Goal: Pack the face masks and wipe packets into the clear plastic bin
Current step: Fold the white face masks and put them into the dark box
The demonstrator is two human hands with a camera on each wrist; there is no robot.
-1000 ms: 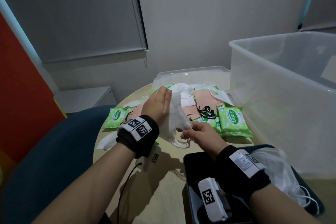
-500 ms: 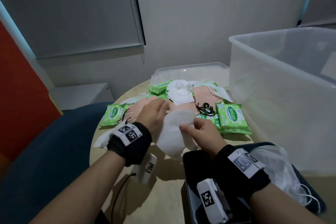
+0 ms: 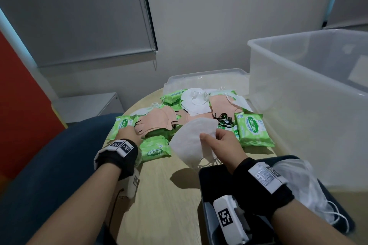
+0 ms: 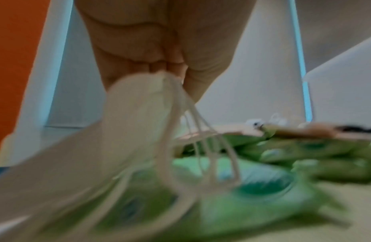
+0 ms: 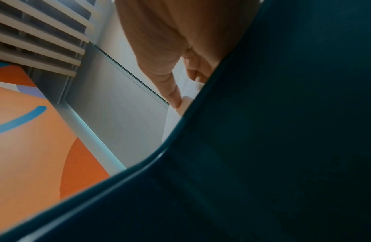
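Observation:
My right hand (image 3: 211,137) pinches a white face mask (image 3: 191,141) between thumb and fingers, just above the round table; a strip of that mask (image 5: 190,86) also shows in the right wrist view. My left hand (image 3: 129,132) has reached into the pile beside a peach mask (image 3: 157,121) and a green wipe packet (image 3: 155,150). The blurred left wrist view shows its fingers (image 4: 159,65) pinching the edge and ear loops of another white mask (image 4: 134,101). The clear plastic bin (image 3: 298,105) stands at the right.
More green packets (image 3: 252,129), peach and white masks (image 3: 194,101) cover the far half of the table. The bin's lid (image 3: 205,77) lies behind them. A dark container (image 3: 205,185) sits under my right wrist, with white masks (image 3: 298,181) beside it. A blue chair (image 3: 49,175) is at left.
My left hand let go of the white mask and moved left into the pile. My right hand now holds that mask alone, lowered and turned flatter.

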